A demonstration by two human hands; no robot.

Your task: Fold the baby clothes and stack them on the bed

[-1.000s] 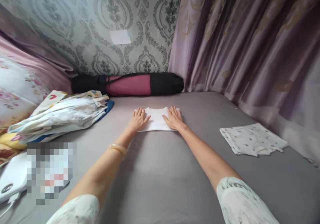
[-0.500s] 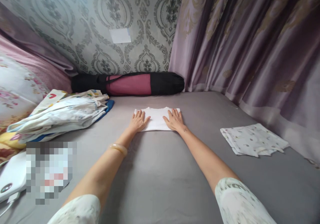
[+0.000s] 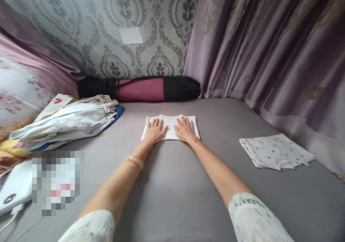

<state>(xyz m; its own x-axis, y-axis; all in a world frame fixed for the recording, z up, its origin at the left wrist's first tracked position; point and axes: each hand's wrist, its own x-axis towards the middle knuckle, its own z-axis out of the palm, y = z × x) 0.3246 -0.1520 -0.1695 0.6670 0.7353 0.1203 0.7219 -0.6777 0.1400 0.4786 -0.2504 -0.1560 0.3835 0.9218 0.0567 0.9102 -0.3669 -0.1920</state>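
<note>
A white folded garment (image 3: 171, 126) lies flat on the grey bed sheet (image 3: 172, 184), straight ahead of me. My left hand (image 3: 156, 129) rests palm down on its left part, fingers spread. On its right part my right hand (image 3: 185, 129) lies flat in the same way, fingers apart. The garment's outer corners show past both hands, and the cloth under the palms is hidden. A pale bangle (image 3: 135, 161) circles my left wrist.
A patterned folded garment (image 3: 277, 151) lies at the right. Left stands a pile of clothes (image 3: 72, 121), with a white power bank (image 3: 17, 184) and cable nearer me, beside a blurred patch. A black and maroon long bag (image 3: 140, 90) lies along the wall.
Both hands have slid inward over the white garment, closer together, so more of its left and right edges shows. The camera view has shifted slightly.
</note>
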